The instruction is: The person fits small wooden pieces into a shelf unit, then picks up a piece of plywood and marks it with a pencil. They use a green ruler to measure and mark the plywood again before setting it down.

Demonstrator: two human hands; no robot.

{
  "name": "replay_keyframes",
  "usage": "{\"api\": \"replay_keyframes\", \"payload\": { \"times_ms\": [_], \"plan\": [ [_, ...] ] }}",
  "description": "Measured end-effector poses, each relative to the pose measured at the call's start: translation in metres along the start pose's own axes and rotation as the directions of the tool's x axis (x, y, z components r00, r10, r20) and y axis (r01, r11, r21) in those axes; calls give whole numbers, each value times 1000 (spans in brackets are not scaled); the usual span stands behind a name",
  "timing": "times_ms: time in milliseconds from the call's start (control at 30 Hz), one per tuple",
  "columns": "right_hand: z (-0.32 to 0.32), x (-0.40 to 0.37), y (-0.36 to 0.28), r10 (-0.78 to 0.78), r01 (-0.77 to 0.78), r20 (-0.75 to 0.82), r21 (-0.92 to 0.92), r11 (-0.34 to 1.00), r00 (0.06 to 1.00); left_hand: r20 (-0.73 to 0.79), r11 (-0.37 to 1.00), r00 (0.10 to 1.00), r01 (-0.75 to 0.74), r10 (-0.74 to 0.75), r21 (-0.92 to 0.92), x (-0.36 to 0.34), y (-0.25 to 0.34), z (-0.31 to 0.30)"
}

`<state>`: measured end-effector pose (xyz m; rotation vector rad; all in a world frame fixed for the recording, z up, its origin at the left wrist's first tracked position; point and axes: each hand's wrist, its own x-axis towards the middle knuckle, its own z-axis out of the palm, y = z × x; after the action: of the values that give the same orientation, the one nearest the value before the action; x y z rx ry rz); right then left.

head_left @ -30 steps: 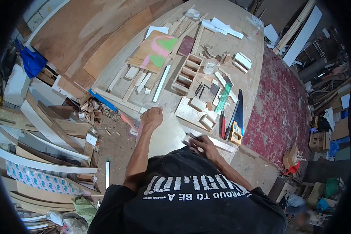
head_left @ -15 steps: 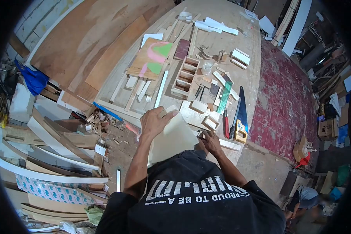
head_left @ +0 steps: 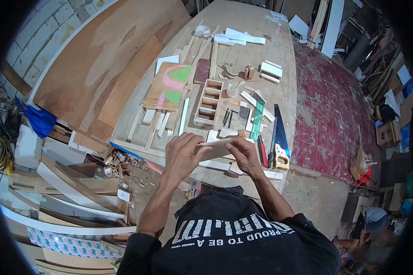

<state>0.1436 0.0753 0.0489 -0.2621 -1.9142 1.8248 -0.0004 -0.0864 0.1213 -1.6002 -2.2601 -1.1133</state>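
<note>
A thin pale board (head_left: pixel 214 151) is gripped at both ends, tipped so that I see it nearly edge-on. My left hand (head_left: pixel 183 150) is closed around its left end, thumb on the near face. At the other end, my right hand (head_left: pixel 244 155) pinches it between thumb and fingers. Just beyond lies a wooden tray with compartments (head_left: pixel 209 103), near a green ruler (head_left: pixel 258 120). A handsaw (head_left: pixel 280 137) with a yellow handle and a red-handled tool (head_left: pixel 263 151) lie right of my right hand.
Farther along the workbench (head_left: pixel 248 13) are a painted board (head_left: pixel 169 87), a clear cup (head_left: pixel 232 90) and white sheets (head_left: pixel 238 36). Large plywood panels (head_left: pixel 101 59) lean on the left. Curved offcuts (head_left: pixel 69 174) fill the lower left. Another person (head_left: pixel 371 224) is low at the right.
The board has turned from face-up to nearly edge-on and is raised farther from my body. My right hand has left the bench and taken hold of the board's right end.
</note>
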Motion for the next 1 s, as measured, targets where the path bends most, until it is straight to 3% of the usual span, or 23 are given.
{"api": "replay_keyframes", "payload": {
  "times_ms": [33, 67, 100, 167, 233, 300, 367, 433, 467, 500, 533, 567, 633, 667, 833, 900, 1000],
  "plan": [
    [-5, -3, 3, 2, -2, 2, -2, 1000, 1000, 5, 999, 999, 43, -43, -1, -4, -1, -5],
    [-12, -6, 8, 14, -9, -44, 111, 994, 999, 49, 980, 985, 171, -167, -100, -7, -4, -10],
    [-16, -8, 10, 31, -10, -91, 223, 975, 995, 52, 979, 984, 174, -170, -102, -11, -9, -13],
    [-24, -12, 12, 47, -12, -115, 286, 958, 992, 172, 893, 952, 299, -254, -335, -16, -18, -14],
    [-30, -12, 20, 87, -31, -115, 415, 909, 990, 233, 876, 944, 310, -236, -370, -15, -14, -12],
    [-33, -5, 37, 98, -45, -101, 434, 900, 990, 437, 754, 843, 500, -313, -426, -20, -16, 0],
    [-31, 2, 46, 155, -62, -310, 290, 955, 938, 416, 801, 858, 464, -301, -378, -27, -26, 13],
    [-42, -1, 59, 244, -209, -412, 128, 969, 878, 308, 673, 821, 571, -481, -471, -38, -36, 24],
    [-50, -13, 77, 208, -310, -416, -194, 931, 885, 248, 683, 826, 559, -506, -469, -41, -40, 27],
    [-59, -25, 102, 178, -374, -399, -493, 785, 900, 270, 674, 821, 569, -503, -471, -45, -45, 27],
    [-65, -42, 135, 226, -409, -347, -664, 626, 910, 189, 759, 840, 541, -508, -363, -48, -50, 25],
    [-65, -55, 153, 405, -507, -326, -692, 513, 854, 105, 825, 859, 511, -502, -240, -51, -53, 24],
    [-54, -75, 171, 428, -481, -325, -813, 329, 843, 95, 858, 873, 488, -479, -161, -57, -51, 21],
    [-47, -79, 173, 511, -554, -372, -789, 265, 775, 63, 865, 871, 491, -487, -107, -59, -51, 21],
    [-27, -77, 170, 460, -382, -264, -906, 183, 848, 5, 841, 842, 539, -540, 52, -71, -46, 27],
    [-32, -82, 178, 371, -96, -20, -977, 190, 929, 34, 860, 859, 509, -510, 34, -76, -48, 32],
    [-38, -83, 193, 399, -93, 26, -957, 275, 917, 32, 881, 881, 469, -471, 56, -79, -44, 34]
  ]
}}
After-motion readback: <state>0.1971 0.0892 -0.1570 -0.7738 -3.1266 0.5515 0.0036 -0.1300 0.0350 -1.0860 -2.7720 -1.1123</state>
